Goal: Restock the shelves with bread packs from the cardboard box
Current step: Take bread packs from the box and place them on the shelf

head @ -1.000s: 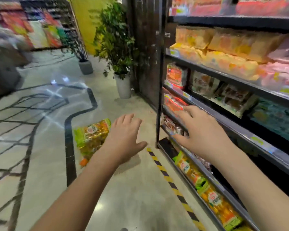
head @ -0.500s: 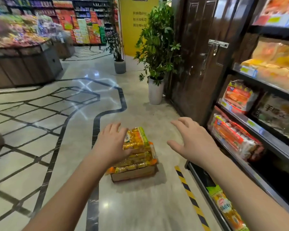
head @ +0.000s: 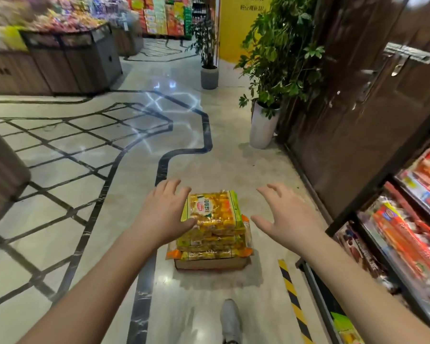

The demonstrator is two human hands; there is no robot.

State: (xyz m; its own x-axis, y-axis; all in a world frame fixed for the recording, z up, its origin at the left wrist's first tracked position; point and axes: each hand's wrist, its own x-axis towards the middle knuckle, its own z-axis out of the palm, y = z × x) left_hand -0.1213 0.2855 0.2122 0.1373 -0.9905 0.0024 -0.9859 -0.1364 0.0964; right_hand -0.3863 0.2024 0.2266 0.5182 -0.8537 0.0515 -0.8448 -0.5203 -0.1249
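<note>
Bread packs (head: 212, 214) lie between left hand (head: 164, 212) and right hand (head: 282, 217), both hands spread, holding nothing.

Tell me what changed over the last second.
The right hand left the shelf and swung over to the cardboard box; both hands now flank the stacked bread packs, the left hand closest. Nothing gripped yet. Both stay open and empty; packs stay stacked.
</note>
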